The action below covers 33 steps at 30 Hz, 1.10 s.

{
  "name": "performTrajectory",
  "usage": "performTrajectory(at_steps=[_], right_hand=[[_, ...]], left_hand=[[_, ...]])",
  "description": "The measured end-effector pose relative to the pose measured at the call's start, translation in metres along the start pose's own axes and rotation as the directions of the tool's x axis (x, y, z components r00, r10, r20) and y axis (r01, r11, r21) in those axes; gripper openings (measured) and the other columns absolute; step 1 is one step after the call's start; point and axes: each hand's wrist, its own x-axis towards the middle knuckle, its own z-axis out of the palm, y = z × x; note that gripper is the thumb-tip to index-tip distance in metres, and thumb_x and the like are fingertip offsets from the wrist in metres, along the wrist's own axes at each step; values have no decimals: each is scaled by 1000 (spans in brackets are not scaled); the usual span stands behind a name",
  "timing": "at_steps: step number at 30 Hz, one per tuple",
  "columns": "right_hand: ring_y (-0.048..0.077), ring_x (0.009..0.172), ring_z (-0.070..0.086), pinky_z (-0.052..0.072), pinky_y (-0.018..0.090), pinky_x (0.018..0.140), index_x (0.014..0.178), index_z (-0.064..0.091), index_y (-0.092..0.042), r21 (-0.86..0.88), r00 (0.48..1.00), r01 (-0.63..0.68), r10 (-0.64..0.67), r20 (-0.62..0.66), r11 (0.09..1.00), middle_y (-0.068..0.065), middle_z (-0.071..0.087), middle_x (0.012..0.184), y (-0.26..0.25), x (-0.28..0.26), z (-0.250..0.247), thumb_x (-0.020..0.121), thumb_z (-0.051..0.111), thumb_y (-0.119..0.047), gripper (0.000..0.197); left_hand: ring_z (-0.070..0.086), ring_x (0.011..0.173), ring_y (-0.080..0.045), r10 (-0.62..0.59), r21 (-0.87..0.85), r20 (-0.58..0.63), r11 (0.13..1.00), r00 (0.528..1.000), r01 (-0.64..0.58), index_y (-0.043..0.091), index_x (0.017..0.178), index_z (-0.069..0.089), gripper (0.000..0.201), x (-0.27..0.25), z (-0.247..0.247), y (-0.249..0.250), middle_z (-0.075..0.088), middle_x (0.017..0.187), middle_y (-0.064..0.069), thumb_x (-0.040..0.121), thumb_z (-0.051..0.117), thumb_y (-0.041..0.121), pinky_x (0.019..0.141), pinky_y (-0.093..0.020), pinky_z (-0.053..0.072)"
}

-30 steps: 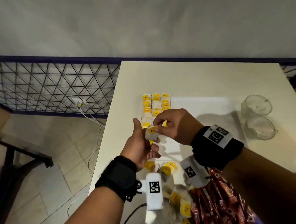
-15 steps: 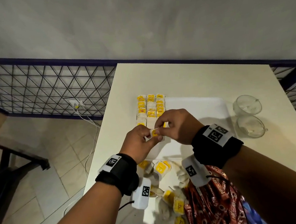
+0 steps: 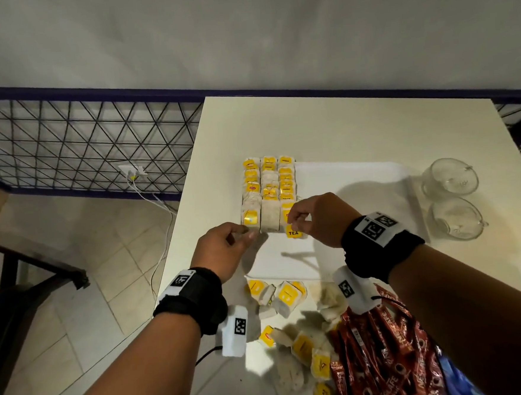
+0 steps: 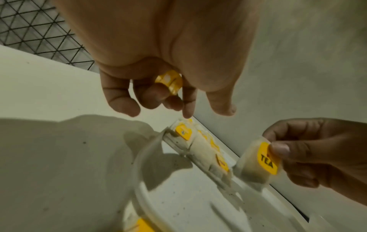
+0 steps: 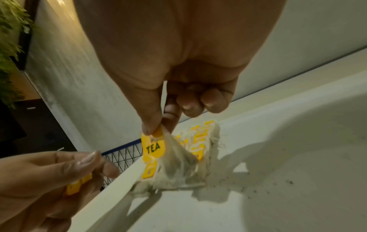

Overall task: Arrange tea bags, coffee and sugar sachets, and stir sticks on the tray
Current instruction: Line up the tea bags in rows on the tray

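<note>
Right hand (image 3: 319, 221) pinches a tea bag (image 3: 293, 232) by its yellow "TEA" tag, thumb and forefinger clamped, at the near end of the rows of tea bags (image 3: 269, 193) on the white tray (image 3: 353, 178), frame centre. Left hand (image 3: 226, 249), fingers curled round a second yellow tag (image 4: 169, 81), sits at the tray's lower-left rim. Loose tea bags (image 3: 286, 297) and red coffee sachets (image 3: 384, 355) lie on the tabletop (image 3: 325, 125) at lower centre-right; two glass cups (image 3: 452, 199) at right.
</note>
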Motion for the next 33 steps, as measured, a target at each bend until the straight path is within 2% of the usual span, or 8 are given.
performTrajectory(at_steps=[4,8,14,19,23,27,31,33], right_hand=[[13,86,58,41,23,77,96,70,-18,-47,987,-54,61,147,997,-2,69,93,3,9,11,86,67,-23,11],[17,88,58,39,22,75,93,69,-19,-66,988,-124,130,87,990,0,68,92,11,25,19,86,68,-25,10],[20,84,58,43,27,73,82,60,-27,-98,982,-181,185,31,979,1,68,94,15,42,24,88,63,-28,7],[25,95,60,51,37,82,96,63,-22,-137,979,-200,201,0,970,1,63,106,17,43,29,88,61,-27,10],[22,95,59,48,31,79,99,62,-25,-178,992,-117,123,21,977,-4,58,105,16,38,30,84,67,-31,17],[21,105,58,47,31,88,111,63,-28,-206,988,-121,137,66,971,-6,56,119,16,35,34,85,67,-27,26],[21,100,59,46,30,83,106,65,-26,-172,996,-82,85,13,982,-5,57,109,11,32,28,86,66,-30,20],[20,90,60,47,29,77,97,68,-21,-81,998,12,-18,-64,997,-5,58,96,1,27,23,86,65,-27,13]], left_hand=[[60,96,-23,-64,119,8,991,998,63,16,112,64,37,4,3,-4,65,99,-1,88,63,45,76,-25,41],[56,110,-31,-101,362,65,929,993,71,8,113,57,32,5,6,-1,61,118,-11,93,57,34,90,-35,46],[58,104,-30,-162,377,74,918,984,122,16,106,60,17,7,8,-3,65,109,-9,90,58,22,83,-30,45],[58,101,-30,-136,383,78,919,988,96,14,106,60,17,9,13,-5,65,107,-8,91,56,22,81,-31,45],[58,97,-30,-143,371,71,923,987,107,14,102,59,14,11,16,-9,65,104,-8,92,54,23,77,-29,43],[59,99,-30,-148,350,75,930,986,113,15,102,59,15,11,17,-10,66,104,-8,93,53,25,83,-32,47],[59,93,-27,-93,139,-23,986,995,95,16,107,59,31,3,5,0,66,97,-2,94,52,44,77,-30,43],[53,72,-25,-152,-361,44,919,987,157,19,107,59,44,-4,-4,12,65,80,0,97,38,56,66,-32,41]])
